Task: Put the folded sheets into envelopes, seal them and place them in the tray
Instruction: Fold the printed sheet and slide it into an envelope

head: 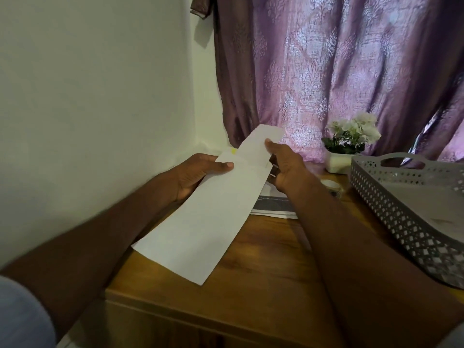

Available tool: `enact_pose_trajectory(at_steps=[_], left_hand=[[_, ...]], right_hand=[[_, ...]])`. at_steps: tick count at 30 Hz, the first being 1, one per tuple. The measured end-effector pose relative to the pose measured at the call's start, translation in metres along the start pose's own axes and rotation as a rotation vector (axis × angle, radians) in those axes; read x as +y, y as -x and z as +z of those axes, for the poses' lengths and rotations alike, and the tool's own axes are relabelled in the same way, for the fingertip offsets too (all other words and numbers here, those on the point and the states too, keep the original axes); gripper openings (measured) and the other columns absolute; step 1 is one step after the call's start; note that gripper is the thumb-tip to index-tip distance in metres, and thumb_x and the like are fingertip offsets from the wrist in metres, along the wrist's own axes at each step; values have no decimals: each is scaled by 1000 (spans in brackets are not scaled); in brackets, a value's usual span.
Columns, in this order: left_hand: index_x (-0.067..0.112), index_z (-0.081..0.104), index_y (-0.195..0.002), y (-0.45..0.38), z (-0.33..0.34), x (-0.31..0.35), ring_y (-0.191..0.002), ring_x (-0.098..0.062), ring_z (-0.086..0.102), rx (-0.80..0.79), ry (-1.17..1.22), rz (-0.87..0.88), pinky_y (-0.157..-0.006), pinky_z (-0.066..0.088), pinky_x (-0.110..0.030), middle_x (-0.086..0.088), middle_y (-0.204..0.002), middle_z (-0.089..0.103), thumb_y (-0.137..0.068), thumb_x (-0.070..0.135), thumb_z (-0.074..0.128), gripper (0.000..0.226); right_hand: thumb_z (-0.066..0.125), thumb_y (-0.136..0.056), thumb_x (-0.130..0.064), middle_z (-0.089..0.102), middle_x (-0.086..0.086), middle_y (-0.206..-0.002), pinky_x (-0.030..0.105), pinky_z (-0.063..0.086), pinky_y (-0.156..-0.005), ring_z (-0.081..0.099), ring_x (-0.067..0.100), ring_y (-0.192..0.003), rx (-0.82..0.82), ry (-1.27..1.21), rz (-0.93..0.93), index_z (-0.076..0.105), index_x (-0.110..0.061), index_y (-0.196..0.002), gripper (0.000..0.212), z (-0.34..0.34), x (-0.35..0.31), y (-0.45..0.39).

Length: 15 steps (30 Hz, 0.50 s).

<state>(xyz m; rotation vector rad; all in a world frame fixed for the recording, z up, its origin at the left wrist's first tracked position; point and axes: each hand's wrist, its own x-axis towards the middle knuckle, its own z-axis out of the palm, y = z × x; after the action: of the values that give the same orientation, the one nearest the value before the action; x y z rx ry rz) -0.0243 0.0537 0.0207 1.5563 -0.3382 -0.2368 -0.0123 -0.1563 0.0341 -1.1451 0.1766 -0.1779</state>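
The left hand (198,175) grips the mouth end of a white envelope (200,222), thumb on top, its far corner resting on the counter (263,259). The right hand (283,167) pinches a folded sheet (261,144), part-way into the opening. I would keep the mouth held apart and feed the sheet in straight, so its corners do not snag. Under the right hand lie more papers (273,207); just right of it, a tape roll (330,185). Farther right stands the grey tray (391,207), with a flower pot (349,146) beyond, nothing between.
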Motion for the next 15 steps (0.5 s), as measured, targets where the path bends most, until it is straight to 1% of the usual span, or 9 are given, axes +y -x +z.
enact_pose_trajectory(at_steps=[2, 3, 5, 6, 7, 9, 12, 14, 15], left_hand=[[2, 69, -126, -1, -1, 1, -103, -34, 74, 16, -5, 19, -94, 60, -41, -18, -118, 76, -96, 16, 69, 33], [1, 70, -125, -2, -1, 1, -100, -33, 75, 27, -14, 30, -93, 59, -41, -18, -117, 76, -96, 15, 69, 32], [2, 71, -121, -2, -1, 2, -93, -28, 76, 42, -27, 49, -91, 58, -39, -15, -111, 78, -97, 14, 67, 27], [4, 72, -118, -2, -1, 3, -89, -26, 77, 44, -26, 50, -87, 59, -37, -13, -107, 79, -97, 14, 67, 23], [6, 73, -115, -2, -1, 4, -86, -24, 77, 38, -24, 48, -83, 60, -35, -11, -104, 80, -98, 15, 67, 21], [7, 73, -115, -1, -1, 4, -86, -23, 78, 18, -28, 44, -77, 62, -33, -10, -103, 80, -98, 17, 67, 20], [6, 73, -117, -2, 0, 3, -88, -25, 77, 12, -31, 46, -76, 62, -32, -12, -106, 79, -97, 17, 68, 23], [7, 73, -113, -2, -1, 4, -84, -23, 77, 34, -40, 48, -76, 62, -32, -10, -102, 80, -97, 16, 68, 19], [8, 73, -112, -4, -2, 4, -84, -23, 77, 45, -46, 52, -78, 62, -33, -10, -101, 80, -97, 16, 68, 18]], right_hand=[[76, -89, -20, 71, 11, -113, 35, 58, -68, 68, 28, -100, -19, 49, 8, 64, -7, -125, 39, 0, -1, 0], [76, -89, -19, 71, 11, -111, 36, 58, -71, 67, 27, -98, -53, 81, 23, 65, -7, -124, 38, -1, -1, 0], [76, -88, -19, 71, 11, -112, 40, 60, -84, 67, 28, -98, -125, 145, 53, 66, -8, -120, 35, -4, -2, 1], [76, -88, -19, 71, 11, -113, 42, 59, -88, 67, 28, -99, -152, 156, 59, 67, -9, -117, 32, -5, -3, 1], [76, -89, -21, 72, 10, -112, 42, 59, -89, 68, 28, -100, -160, 153, 57, 67, -11, -114, 29, -6, -4, 1], [75, -91, -26, 72, 8, -108, 41, 59, -85, 68, 27, -100, -139, 107, 36, 66, -13, -111, 25, -9, -5, -2], [72, -93, -24, 72, 7, -104, 41, 58, -84, 67, 26, -101, -95, 61, 9, 64, -14, -109, 20, -11, -4, -6], [72, -91, -21, 72, 7, -103, 38, 58, -79, 67, 25, -96, -115, 96, 20, 65, -12, -113, 24, -12, -3, -5], [72, -90, -19, 72, 8, -104, 38, 58, -79, 67, 25, -95, -134, 119, 29, 66, -11, -115, 27, -12, -2, -5]])
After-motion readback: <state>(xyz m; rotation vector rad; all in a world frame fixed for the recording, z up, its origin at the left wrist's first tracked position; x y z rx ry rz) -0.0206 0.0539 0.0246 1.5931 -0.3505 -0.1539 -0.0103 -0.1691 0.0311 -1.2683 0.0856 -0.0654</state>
